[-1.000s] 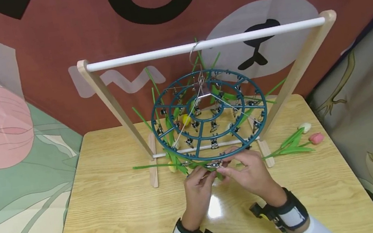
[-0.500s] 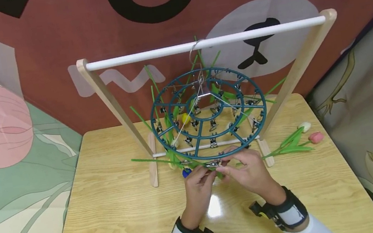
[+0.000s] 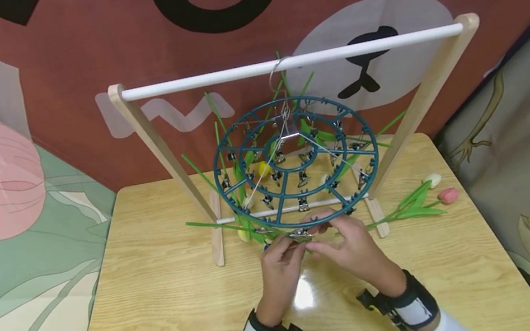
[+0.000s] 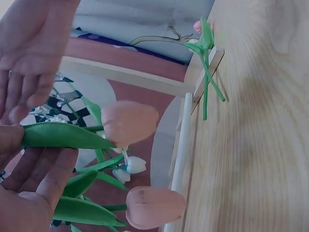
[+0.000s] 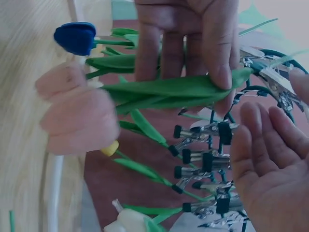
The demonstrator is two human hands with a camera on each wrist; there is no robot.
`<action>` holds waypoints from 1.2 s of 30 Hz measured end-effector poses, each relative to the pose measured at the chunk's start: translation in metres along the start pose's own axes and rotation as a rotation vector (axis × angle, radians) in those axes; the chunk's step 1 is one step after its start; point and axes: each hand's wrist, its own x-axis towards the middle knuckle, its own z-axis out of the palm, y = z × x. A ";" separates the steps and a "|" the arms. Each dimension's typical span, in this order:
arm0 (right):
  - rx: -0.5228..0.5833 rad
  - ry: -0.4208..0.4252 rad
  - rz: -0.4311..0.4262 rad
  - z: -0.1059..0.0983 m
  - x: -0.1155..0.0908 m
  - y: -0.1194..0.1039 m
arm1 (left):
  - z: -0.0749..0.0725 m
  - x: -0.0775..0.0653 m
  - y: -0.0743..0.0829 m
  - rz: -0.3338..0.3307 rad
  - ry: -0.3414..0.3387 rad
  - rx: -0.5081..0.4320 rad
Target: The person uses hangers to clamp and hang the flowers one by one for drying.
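Observation:
My left hand [image 3: 281, 270] pinches a pink tulip [image 4: 129, 122] by its green leaf and stem, just under the hanger's front rim. The blossom points down towards the table. A metal clip [image 5: 276, 83] on the rim sits at the end of this stem. Beside the clip is my right hand [image 3: 358, 249], its fingers spread and largely straight in the right wrist view; the thumb is close to the clip's handles. The round teal clip hanger [image 3: 281, 194] hangs above both hands. A second pink tulip [image 4: 155, 208] hangs next to the held one.
A wooden rack with a white rod [image 3: 212, 78] carries the hanger. Several tulips hang from its clips, including a blue tulip [image 5: 75, 38] and a yellow tulip [image 3: 264, 169]. Loose tulips [image 3: 415, 205] in white and pink lie on the table's right side [image 3: 462, 262].
My right hand's fingers have loosened and drawn slightly away from the clip. The left hand keeps its hold on the tulip. The green stem at the left has swung up a little.

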 end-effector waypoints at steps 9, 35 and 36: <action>-0.100 -0.132 0.065 -0.010 -0.030 0.016 | -0.008 0.001 -0.003 0.046 0.042 0.009; -0.495 -0.135 0.268 -0.069 -0.084 0.079 | -0.023 -0.009 -0.018 -0.053 0.020 0.064; -0.503 -0.138 0.267 -0.072 -0.084 0.083 | -0.023 -0.011 -0.019 -0.049 0.015 0.072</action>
